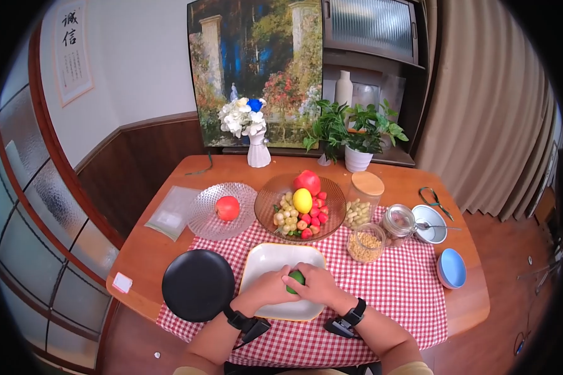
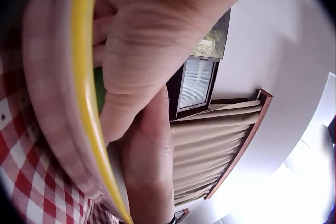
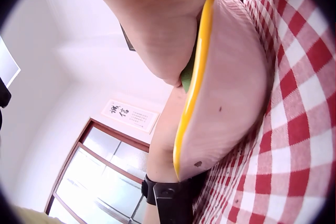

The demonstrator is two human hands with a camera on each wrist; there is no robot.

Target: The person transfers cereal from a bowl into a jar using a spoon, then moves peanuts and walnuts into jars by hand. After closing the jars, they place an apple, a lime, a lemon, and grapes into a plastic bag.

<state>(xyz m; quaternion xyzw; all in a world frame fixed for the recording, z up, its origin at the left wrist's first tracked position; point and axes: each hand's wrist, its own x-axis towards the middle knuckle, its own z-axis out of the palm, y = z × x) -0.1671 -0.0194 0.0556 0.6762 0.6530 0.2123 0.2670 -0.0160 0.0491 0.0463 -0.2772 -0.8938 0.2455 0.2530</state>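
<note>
Both hands meet over a white rectangular dish (image 1: 254,265) with a yellow rim. Between them is a small, round green fruit (image 1: 296,281), partly covered by fingers. My left hand (image 1: 267,290) grips it from the left, while my right hand (image 1: 319,285) holds it from the right with the thumb across its front. In the left wrist view a sliver of the green fruit (image 2: 100,88) shows beside the left hand (image 2: 149,35). The right wrist view has the right hand (image 3: 163,24) over the dish's yellow rim (image 3: 193,90), the fruit mostly hidden.
A black plate (image 1: 198,285) lies left of the dish on the checked cloth (image 1: 394,294). Behind stand a glass plate with an apple (image 1: 228,208) and a brown fruit bowl (image 1: 268,201). Jars of nuts (image 1: 366,242), a white bowl (image 1: 436,234) and a blue bowl (image 1: 451,269) are to the right.
</note>
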